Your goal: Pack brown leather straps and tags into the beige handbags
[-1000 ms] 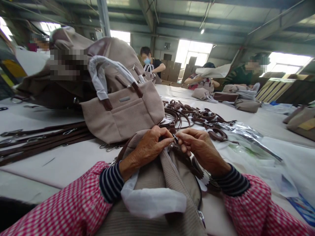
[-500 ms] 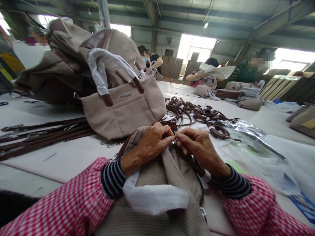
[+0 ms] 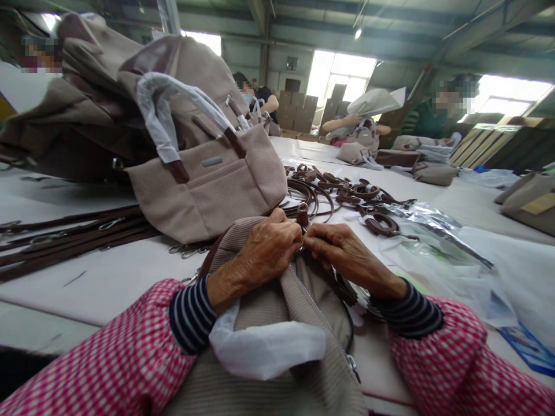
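Observation:
A taupe ribbed handbag [image 3: 243, 341] lies in front of me, its zip [image 3: 318, 304] partly open. White wrapping covers its near handle [image 3: 269, 349]. My left hand [image 3: 271, 248] is closed at the far end of the zip, thumb and fingers pressed against the bag there. Opposite it, my right hand [image 3: 347, 254] pinches at the same spot, fingertips almost touching the left ones. Whatever small piece the right fingers hold is hidden. Just beyond both hands stands a brown tab [image 3: 302, 215] with a metal ring.
Another taupe handbag [image 3: 212, 190] stands beyond on the left, before a heap of bags [image 3: 182, 63]. Brown straps with clips [image 3: 78, 234] lie left; coiled straps [image 3: 377, 222] lie behind my hands. Clear plastic bags [image 3: 446, 271] spread at right. Co-workers [image 3: 269, 101] work across the table.
My left fingers have curled in more tightly, and the right fingers have bunched at the zip end. The view has shifted slightly. Across the table, a co-worker's white sheet has risen.

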Tool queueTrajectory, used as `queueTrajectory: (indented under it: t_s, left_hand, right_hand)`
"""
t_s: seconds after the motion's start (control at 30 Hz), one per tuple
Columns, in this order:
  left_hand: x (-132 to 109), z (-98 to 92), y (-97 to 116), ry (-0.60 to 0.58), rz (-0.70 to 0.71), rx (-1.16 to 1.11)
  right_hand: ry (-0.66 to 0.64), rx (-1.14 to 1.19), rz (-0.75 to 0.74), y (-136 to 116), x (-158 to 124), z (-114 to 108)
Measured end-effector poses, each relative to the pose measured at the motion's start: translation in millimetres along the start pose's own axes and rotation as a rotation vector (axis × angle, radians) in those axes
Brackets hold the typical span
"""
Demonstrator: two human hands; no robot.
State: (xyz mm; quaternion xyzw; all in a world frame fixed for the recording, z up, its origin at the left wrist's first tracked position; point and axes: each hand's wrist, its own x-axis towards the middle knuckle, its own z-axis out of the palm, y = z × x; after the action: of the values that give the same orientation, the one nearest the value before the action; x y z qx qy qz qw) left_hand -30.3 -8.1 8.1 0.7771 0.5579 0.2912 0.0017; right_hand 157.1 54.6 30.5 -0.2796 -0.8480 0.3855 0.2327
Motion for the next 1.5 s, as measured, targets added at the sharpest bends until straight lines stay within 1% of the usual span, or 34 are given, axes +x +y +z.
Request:
queueTrajectory:
  t_s: [0.1,0.2,0.27,0.37,0.43,0.47,0.53,0.57,0.6,0.67,0.73,0.8,0.83,0.87,0.93,0.97,1.0,1.07,1.13,1.2,1.27,1.33,1.43,1.5]
  left_hand:
    - [0,-0.4,-1,-0.020,-0.009,0.009]
    - [-2,1.3,-4,0.008,-0.019,-0.048]
    - [-3,2.9,-6,0.031,-0.011,-0.104]
    - [-3,3.8,-8,0.045,-0.001,-0.175]
    - [-2,0.6,-7,0.071,-0.002,-0.200]
    - [-2,-3.1,-6,0.088,0.009,-0.200]
    - [-4,-15.4,-3,0.103,0.094,-0.161]
    - [-6,-23.7,0,0.080,0.172,-0.124]
    - [-10,-32.7,3,0.038,0.263,-0.076]
    - [-18,-49.4,14,-0.092,0.422,0.044]
    - [-28,-57.9,27,-0.230,0.491,0.167]
    - [-35,-54.4,40,-0.353,0.510,0.277]
    - [-38,-49.2,45,-0.393,0.520,0.327]
    - [-40,-42.9,48,-0.400,0.528,0.380]
    - [-41,-31.6,48,-0.341,0.527,0.444]
    - [-41,-28.1,47,-0.284,0.508,0.437]
    - [-42,-26.4,44,-0.223,0.483,0.404]
    - [-43,-27.1,40,-0.127,0.428,0.310]
    - [-43,-29.3,37,-0.084,0.398,0.244]
    - [-42,-30.3,37,-0.076,0.404,0.208]
    - [-38,-30.7,41,-0.060,0.416,0.160]
    - [-34,-33.4,45,-0.026,0.415,0.084]
    - [-30,-45.3,52,0.007,0.406,-0.026]
    - [-29,-55.8,57,0.021,0.429,-0.071]
  right_hand:
    - [0.058,-0.125,-0.055,0,1,3]
    - [0.096,-0.148,-0.090,3,4,7]
    - [0.068,-0.059,-0.079,7,6,10]
    - [-0.017,0.194,0.017,11,8,8]
    - [-0.048,0.311,0.032,10,4,-1]
    - [-0.035,0.317,0.000,9,-1,-10]
    - [0.022,0.211,-0.091,7,-20,-32]
    - [0.050,0.120,-0.123,7,-33,-44]
    - [0.049,0.011,-0.118,7,-48,-56]
    - [-0.045,-0.140,-0.049,12,-78,-74]
    - [-0.139,-0.266,-0.015,20,-103,-79]
    - [-0.179,-0.385,-0.043,29,-118,-71]
    - [-0.172,-0.443,-0.073,32,-122,-65]
    - [-0.155,-0.489,-0.107,35,-124,-59]
    - [-0.117,-0.529,-0.167,36,-124,-51]
    - [-0.102,-0.517,-0.181,35,-123,-51]
    - [-0.084,-0.487,-0.179,32,-123,-52]
    - [-0.018,-0.404,-0.123,22,-121,-59]
    - [0.071,-0.360,-0.070,7,-116,-62]
    - [0.117,-0.411,-0.116,-11,-107,-57]
    - [0.091,-0.558,-0.232,-24,-93,-38]
    - [0.022,-0.707,-0.298,-27,-78,-12]
    - [-0.077,-0.822,-0.343,-16,-62,25]
    - [-0.132,-0.838,-0.361,-6,-56,35]
